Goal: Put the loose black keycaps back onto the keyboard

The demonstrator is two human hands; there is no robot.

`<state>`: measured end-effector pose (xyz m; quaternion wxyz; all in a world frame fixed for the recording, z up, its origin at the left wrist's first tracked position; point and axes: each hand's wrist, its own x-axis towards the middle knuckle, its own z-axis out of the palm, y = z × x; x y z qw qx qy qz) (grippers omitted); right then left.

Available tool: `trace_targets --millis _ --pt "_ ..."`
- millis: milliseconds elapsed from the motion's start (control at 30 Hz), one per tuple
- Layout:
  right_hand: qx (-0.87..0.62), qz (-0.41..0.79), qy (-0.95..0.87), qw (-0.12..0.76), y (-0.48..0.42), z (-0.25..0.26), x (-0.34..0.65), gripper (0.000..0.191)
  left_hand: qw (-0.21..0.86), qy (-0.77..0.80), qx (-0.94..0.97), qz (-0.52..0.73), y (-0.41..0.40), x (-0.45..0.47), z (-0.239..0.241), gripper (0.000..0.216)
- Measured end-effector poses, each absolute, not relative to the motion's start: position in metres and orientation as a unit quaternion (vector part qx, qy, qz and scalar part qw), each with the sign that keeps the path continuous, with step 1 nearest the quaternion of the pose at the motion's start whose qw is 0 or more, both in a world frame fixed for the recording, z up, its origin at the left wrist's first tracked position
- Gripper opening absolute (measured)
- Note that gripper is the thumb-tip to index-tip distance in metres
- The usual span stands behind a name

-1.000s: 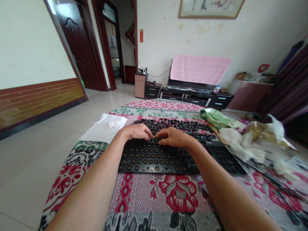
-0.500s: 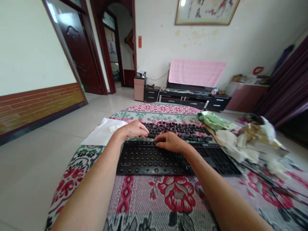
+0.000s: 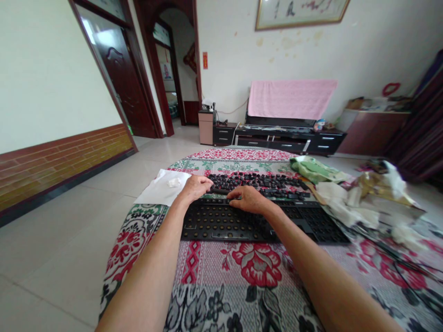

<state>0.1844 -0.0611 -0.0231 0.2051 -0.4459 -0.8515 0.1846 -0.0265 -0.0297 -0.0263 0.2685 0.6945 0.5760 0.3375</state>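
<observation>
A black keyboard [image 3: 221,221] with most of its keycaps off lies on the patterned tablecloth, round key seats showing in its rows. My right hand [image 3: 249,199] rests at its upper edge, thumb and index finger curled in at the top row; whatever is between them is too small to make out. Just left of it, my left hand [image 3: 197,186] hovers at the near edge of a spread of loose black keycaps [image 3: 263,180]. Its fingers are pinched together, and their tips hide anything they hold. A long black keycap [image 3: 220,191] lies between the hands.
White paper [image 3: 155,190] with a crumpled tissue [image 3: 174,183] on it lies at the left. On the right are a green cloth [image 3: 314,169], crumpled wrappings [image 3: 346,207] and dark cables [image 3: 391,258]. Beyond the table stands a low black TV cabinet [image 3: 270,139].
The view has turned slightly left, shifting everything rightward. My right hand stays at the keyboard's top row, and my left hand stays by the keycaps with its fingers drawn closer together.
</observation>
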Motion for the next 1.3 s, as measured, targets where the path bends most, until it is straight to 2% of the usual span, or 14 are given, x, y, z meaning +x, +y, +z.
trace_targets --millis 233,367,567,867,1300 --pt "-0.44 0.099 -0.857 0.25 -0.075 -0.034 0.182 0.024 0.233 0.537 0.71 0.393 -0.034 -0.021 -0.031 0.027" --pt "-0.435 0.072 -0.848 0.294 -0.083 -0.041 0.181 0.026 0.266 0.546 0.648 0.459 -0.033 -0.027 -0.033 0.028" --pt "-0.423 0.094 -0.854 0.287 -0.082 -0.039 0.186 0.029 0.311 0.547 0.601 0.493 -0.033 -0.036 -0.039 0.028" --pt "-0.435 0.11 -0.848 0.282 -0.083 -0.038 0.185 0.029 0.301 0.538 0.641 0.457 -0.034 -0.034 -0.036 0.029" --pt "-0.459 0.116 -0.831 0.293 -0.082 -0.038 0.181 0.024 0.268 0.524 0.742 0.32 -0.044 -0.026 -0.025 0.028"
